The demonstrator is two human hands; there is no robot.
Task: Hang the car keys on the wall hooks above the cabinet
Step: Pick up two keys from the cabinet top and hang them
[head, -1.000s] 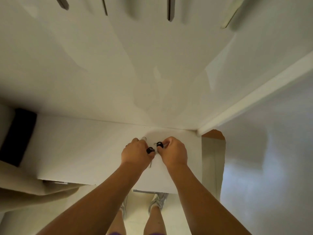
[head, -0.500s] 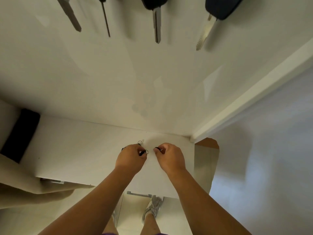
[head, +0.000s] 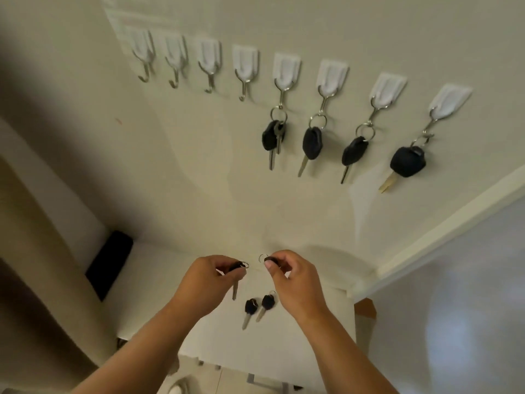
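My left hand (head: pixel 203 282) pinches a black-headed car key (head: pixel 235 275) whose blade hangs down. My right hand (head: pixel 295 280) grips a second car key (head: pixel 268 259) by its black head, its ring sticking out to the left. Both hands hover above the white cabinet top (head: pixel 159 280). Two more black keys (head: pixel 257 307) lie on the cabinet between my wrists. On the wall above is a row of white hooks: several empty hooks (head: pixel 208 66) on the left, several hung keys (head: pixel 312 143) on the right hooks.
A black box (head: pixel 110 267) stands at the cabinet's left end against the wall. A white door frame (head: pixel 443 231) runs diagonally at the right, with a pale door (head: pixel 468 308) beyond it. Cabinet handles (head: pixel 250 378) and floor show below.
The view has tilted up, bringing the hooks and hung keys into sight. Both hands have lifted off the cabinet and parted slightly, each with a key. Two keys on the cabinet are now uncovered.
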